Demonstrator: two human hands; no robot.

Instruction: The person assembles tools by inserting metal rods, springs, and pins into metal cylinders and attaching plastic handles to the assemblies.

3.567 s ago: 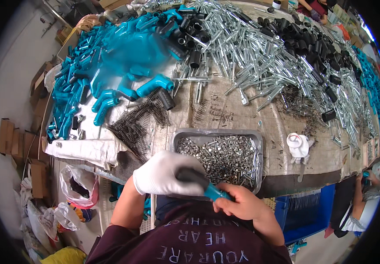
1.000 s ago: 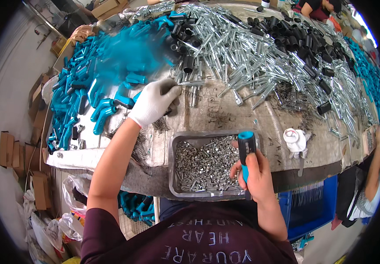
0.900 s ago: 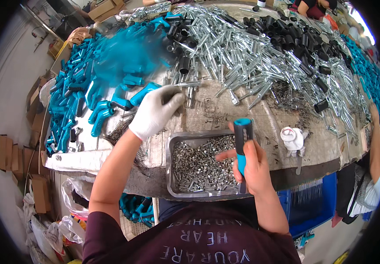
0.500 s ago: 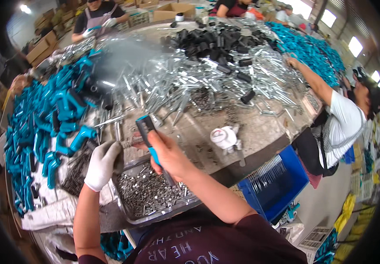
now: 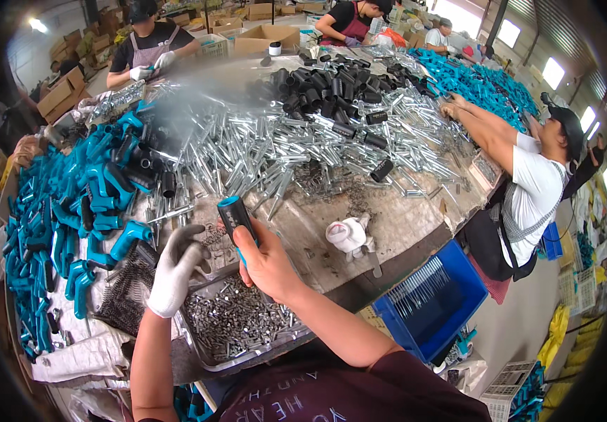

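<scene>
My right hand (image 5: 269,261) grips a black-and-teal handle (image 5: 233,214) above the far edge of the fastener tray (image 5: 213,365). My gloved left hand (image 5: 173,273) half-curls leftward, contents unclear. This seems a holding step; the next needs steadiness.

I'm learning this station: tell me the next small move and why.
Perhaps bring the gloved left hand to the teal upper end of the black-and-teal handle: the right hand grips it lower down, leaving that end exposed, with the left close by.
</scene>
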